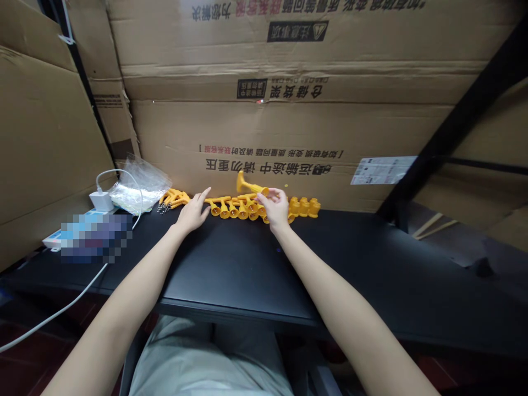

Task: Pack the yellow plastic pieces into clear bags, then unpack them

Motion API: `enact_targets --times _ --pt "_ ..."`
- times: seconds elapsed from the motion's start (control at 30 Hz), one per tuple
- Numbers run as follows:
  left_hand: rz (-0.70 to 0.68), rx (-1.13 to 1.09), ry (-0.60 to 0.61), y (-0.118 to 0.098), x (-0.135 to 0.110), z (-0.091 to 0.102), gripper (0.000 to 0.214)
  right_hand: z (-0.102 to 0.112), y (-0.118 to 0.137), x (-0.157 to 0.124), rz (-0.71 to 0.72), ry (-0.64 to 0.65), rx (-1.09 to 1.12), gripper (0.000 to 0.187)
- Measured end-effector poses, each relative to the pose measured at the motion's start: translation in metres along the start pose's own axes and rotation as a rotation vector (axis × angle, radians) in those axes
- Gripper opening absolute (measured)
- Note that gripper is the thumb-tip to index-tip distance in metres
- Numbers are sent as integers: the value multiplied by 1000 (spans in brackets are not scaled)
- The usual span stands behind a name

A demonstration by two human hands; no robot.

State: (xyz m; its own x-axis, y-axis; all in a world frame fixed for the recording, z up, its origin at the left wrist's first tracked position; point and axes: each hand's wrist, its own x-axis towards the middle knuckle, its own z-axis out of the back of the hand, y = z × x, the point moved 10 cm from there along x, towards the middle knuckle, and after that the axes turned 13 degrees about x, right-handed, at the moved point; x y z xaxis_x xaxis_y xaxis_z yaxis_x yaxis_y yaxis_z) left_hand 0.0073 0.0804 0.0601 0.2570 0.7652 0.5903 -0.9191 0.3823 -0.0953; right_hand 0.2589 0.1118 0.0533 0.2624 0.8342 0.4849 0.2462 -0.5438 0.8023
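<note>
My right hand [277,210] pinches a yellow plastic part with a T-shaped top and a flared end [248,186], lifted above the table and tilted. Below it, a row of similar yellow parts [225,210] lies with flared ends toward me; my right hand hides some of them. My left hand [192,213] is open with fingers spread, at the left end of that row. Just left of it are a pile of yellow handle-like pieces [175,197] and a small heap of shiny metal bits [164,208], too small to name.
Yellow cup-shaped pieces [304,207] stand at the row's right end. Cardboard [247,126] walls the black table [231,264] at the back and left. At left are a clear plastic bag [142,184], a white charger [102,200] and its cable, beside a blurred-out item.
</note>
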Motion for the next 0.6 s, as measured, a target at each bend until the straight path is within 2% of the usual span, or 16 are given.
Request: enact_targets --times 0.1,0.17,0.3,0.37,0.47,0.6 --pt "-35 22 40 0 -1 -10 60 10 14 0 187 -9 -259 42" --pt "-55 28 59 -2 -2 -14 57 5 18 -5 275 45 -457 37" --pt "-74 -3 90 -9 -3 -18 53 -21 13 -23 404 244 -861 31" --pt "-74 -28 108 -10 -3 -19 53 -36 5 -31 440 348 -1027 34" --pt "-74 -50 129 -12 -4 -22 53 -55 -7 -43 475 472 -1189 41" --pt "-104 -66 130 -14 -5 -23 54 -71 -20 -58 483 624 -1244 46"
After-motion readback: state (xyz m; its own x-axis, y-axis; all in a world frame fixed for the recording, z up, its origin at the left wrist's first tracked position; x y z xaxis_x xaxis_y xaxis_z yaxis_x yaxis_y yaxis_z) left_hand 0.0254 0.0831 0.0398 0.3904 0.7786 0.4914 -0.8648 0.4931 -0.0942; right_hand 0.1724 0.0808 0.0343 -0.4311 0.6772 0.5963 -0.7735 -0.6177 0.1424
